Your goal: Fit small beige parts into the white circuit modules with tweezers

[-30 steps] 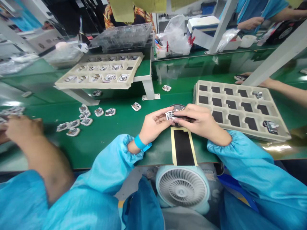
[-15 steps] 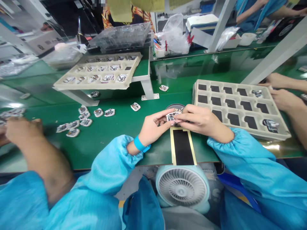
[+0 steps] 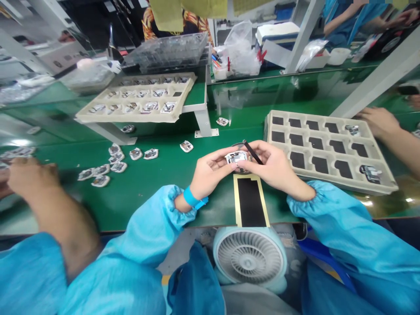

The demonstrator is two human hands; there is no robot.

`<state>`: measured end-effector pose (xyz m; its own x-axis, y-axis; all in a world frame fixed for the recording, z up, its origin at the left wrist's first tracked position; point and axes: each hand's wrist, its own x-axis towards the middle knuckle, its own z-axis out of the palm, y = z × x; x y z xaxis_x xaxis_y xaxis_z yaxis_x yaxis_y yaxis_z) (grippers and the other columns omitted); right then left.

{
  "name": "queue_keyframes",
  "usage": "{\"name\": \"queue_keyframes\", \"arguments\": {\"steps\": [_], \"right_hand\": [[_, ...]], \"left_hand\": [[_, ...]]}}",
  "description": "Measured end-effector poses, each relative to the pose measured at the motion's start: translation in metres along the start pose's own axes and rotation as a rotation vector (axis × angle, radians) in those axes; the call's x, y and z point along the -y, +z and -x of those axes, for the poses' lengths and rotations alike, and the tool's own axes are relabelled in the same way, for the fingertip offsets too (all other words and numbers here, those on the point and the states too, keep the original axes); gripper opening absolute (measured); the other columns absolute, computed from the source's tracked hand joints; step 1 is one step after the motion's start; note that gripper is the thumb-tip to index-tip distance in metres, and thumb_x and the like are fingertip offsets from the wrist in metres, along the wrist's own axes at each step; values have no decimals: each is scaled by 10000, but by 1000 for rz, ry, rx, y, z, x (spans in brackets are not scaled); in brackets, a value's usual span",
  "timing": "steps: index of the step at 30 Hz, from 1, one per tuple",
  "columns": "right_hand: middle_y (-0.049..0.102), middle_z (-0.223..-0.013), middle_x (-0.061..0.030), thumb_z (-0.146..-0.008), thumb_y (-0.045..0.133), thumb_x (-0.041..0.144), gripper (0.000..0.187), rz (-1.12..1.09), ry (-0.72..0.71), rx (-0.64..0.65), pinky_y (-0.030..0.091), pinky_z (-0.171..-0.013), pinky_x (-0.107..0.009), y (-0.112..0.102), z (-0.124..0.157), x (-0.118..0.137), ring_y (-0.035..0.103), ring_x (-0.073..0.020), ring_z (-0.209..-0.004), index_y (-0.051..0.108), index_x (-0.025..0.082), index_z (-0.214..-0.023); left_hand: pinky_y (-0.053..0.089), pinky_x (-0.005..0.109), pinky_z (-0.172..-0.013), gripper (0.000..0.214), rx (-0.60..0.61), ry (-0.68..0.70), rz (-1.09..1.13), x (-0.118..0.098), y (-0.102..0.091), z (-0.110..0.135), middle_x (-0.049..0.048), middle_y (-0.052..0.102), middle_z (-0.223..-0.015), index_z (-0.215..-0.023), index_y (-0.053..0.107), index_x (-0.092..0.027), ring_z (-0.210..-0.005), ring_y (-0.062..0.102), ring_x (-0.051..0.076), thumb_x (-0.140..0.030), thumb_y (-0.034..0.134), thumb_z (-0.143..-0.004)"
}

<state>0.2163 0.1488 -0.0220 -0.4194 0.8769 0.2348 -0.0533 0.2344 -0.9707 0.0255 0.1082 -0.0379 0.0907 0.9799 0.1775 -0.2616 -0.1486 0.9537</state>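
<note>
Bare belt between parts and tray

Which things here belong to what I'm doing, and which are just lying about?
In use: small white part, in left hand; thin black tool, in right hand.
Lying about: loose parts on the belt; right tray; raised tray; fan.

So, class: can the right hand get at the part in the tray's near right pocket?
Probably yes: nothing lies between the right hand and that part, though its fingers hold a black tool.
</note>
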Motion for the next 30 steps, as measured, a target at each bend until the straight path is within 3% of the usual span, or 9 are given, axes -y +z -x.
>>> {"name": "queue_keyframes", "arguments": {"steps": [4, 8, 14, 20, 25, 30], "right_hand": [[773, -1018, -58, -695, 936, 396, 464, -73, 75, 5, 657, -852, -396, 0, -1, 3, 758, -225, -877, 702, 195, -1043], [773, -1004, -54, -689, 938, 392, 455, -42, 48, -24, 642, -877, -396, -1, -1, 1, 746, -222, -892, 725, 192, -1038], [766, -950, -50, -717, 920, 393, 392, 19, -15, -54, 637, -846, -375, -2, -2, -3, 728, -202, -860, 732, 184, -990], [757, -996, -59, -697, 928, 419, 453, -61, 4, -51, 665, -832, -388, 4, -1, -6, 737, -209, -882, 701, 187, -1014], [751, -991, -57, -756, 877, 428, 358, -91, 9, 17, 660, -861, -388, 8, -1, -8, 742, -201, -864, 704, 181, -948], [751, -971, -44, -787, 831, 346, 248, -56, 4, 16, 647, -877, -378, 7, -2, -8, 736, -195, -885, 722, 177, -932]], "left_hand": [[568, 278, -742, 346, -23, -56, -6, 0, -3, -1, 87, 755, -1235, -1206, 775, -238, -926, 722, 186, -319, 790, -869], [518, 262, -688, 312, -31, -92, 19, -3, -3, -1, 81, 764, -1202, -1190, 785, -237, -843, 690, 155, -339, 755, -897], [546, 284, -698, 322, -10, -85, -13, -2, -3, -1, 80, 764, -1203, -1191, 784, -244, -864, 707, 176, -357, 760, -890], [628, 379, -892, 376, -40, 14, 9, 3, 2, 1, 94, 754, -1232, -1144, 775, -222, -1039, 740, 243, -304, 864, -788], [653, 364, -822, 372, -115, 27, -11, 4, 7, 1, 95, 774, -1146, -1090, 777, -192, -936, 752, 218, -304, 886, -752], [650, 347, -823, 385, -117, 36, -44, 5, 5, 1, 89, 762, -1179, -1121, 768, -200, -924, 744, 201, -317, 870, -770]]}}
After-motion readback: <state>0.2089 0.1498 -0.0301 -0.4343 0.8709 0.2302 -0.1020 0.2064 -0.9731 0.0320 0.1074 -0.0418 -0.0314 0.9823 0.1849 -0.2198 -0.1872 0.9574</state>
